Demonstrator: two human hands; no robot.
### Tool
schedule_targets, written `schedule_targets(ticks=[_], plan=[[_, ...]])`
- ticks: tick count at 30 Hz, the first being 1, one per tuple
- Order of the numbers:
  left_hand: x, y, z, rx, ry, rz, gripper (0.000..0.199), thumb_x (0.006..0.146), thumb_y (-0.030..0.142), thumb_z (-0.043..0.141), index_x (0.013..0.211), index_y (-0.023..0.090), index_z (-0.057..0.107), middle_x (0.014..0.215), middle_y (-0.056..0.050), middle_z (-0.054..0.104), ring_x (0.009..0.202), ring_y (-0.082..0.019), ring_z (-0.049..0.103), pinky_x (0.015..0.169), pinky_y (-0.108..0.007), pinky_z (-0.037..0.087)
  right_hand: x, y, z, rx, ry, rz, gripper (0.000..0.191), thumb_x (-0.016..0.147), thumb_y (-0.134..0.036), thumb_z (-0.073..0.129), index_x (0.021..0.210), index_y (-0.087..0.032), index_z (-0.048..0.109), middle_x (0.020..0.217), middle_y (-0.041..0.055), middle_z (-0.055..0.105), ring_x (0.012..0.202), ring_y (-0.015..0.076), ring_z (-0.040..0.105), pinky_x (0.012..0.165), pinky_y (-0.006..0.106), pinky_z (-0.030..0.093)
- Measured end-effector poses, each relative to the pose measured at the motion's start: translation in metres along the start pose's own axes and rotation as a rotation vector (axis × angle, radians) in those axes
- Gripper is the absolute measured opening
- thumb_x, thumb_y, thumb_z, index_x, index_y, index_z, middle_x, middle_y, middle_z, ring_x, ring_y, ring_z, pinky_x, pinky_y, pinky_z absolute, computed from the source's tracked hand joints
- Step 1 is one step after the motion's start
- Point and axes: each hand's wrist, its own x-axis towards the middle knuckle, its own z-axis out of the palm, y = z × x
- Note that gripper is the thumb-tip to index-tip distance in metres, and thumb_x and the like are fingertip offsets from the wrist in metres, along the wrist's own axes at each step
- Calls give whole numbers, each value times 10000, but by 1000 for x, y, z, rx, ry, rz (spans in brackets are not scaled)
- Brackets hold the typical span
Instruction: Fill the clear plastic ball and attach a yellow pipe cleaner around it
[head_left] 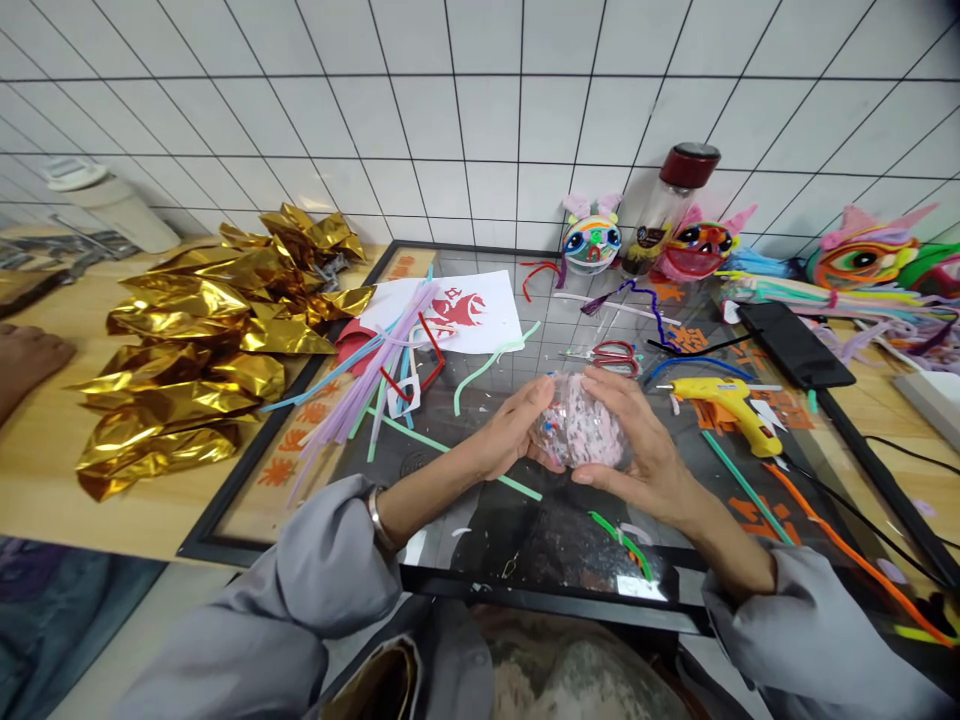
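Clear ball, pinkish filling inside, above desk, cupped between left hand and right hand; each grip part-closed around its side. From ball: red-handled scissors at 1 o'clock; yellow glue gun at 3 o'clock.

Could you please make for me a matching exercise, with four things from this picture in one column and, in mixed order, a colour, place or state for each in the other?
Things:
1. ball
2. glue gun
3. foil
4. phone

Descriptions:
A. gold and crumpled
B. black, rectangular
C. held between the left hand and the right hand
D. yellow

Right pairs: 1-C; 2-D; 3-A; 4-B
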Motion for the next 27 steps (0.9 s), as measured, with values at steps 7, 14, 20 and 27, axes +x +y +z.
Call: schedule_targets(ticks=[7,14,20,27], plan=[[-3,2,2,45,-25,3,721,754,793,599,1186,217,588,902,-56,644,682,-159,638,499,-247,552,1,0,1,10,34,0,828,836,-600,680,1541,-328,342,1487,149,478,1379,377,457,1120,598,403],[-5,2,6,67,5,10,690,778,772,593,1179,210,592,902,-61,641,718,-185,654,497,-260,557,0,0,7,4,37,29,824,844,-607,667,1539,-324,328,1488,153,441,1375,370,448,1129,599,393],[-5,2,3,47,-16,-14,790,762,800,578,1325,249,513,1166,-127,627,774,-191,666,511,-257,567,0,1,10,-1,38,7,850,825,-515,733,1533,-314,308,1483,152,430,1393,367,424,1130,592,393],[-13,10,-2,284,-230,122,1206,662,516,865,1572,364,90,1600,-161,317,1282,-361,560,1042,-529,506,0,1,7,194,178,269,712,810,-503,737,1419,-282,441,1346,107,566,1234,309,574,1053,484,484]])
